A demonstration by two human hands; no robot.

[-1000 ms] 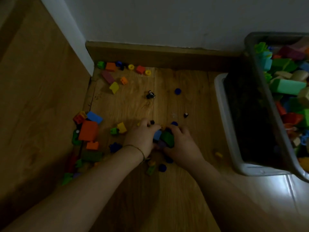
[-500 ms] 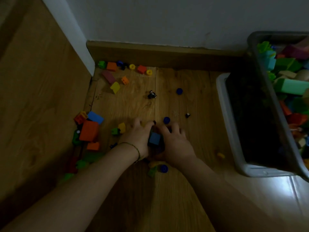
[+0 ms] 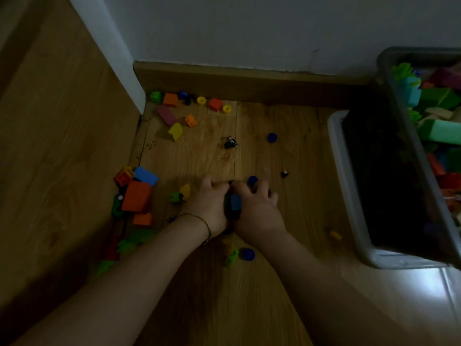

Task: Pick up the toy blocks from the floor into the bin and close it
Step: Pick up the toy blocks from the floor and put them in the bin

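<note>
My left hand [image 3: 209,205] and my right hand [image 3: 258,211] are pressed together on the wood floor, cupped around a small heap of blocks. A blue block [image 3: 235,202] shows between them, with a dark green one beside it. Loose toy blocks lie scattered: a big orange block [image 3: 136,196] and a blue one [image 3: 145,175] at the left, a yellow one [image 3: 175,131] and a purple one [image 3: 166,115] further back. The grey bin [image 3: 349,186] stands at the right, holding several coloured blocks [image 3: 439,132].
A row of small blocks and yellow rings [image 3: 201,100] lies along the skirting board [image 3: 249,78]. Blue discs [image 3: 272,137] [image 3: 248,254] and a small yellow piece [image 3: 335,235] dot the floor. A wooden panel [image 3: 57,146] borders the left side.
My hands have drawn closer together and slid slightly away from me, gathering blocks between them. The green block seen earlier is now mostly hidden and the blue one shows on top.
</note>
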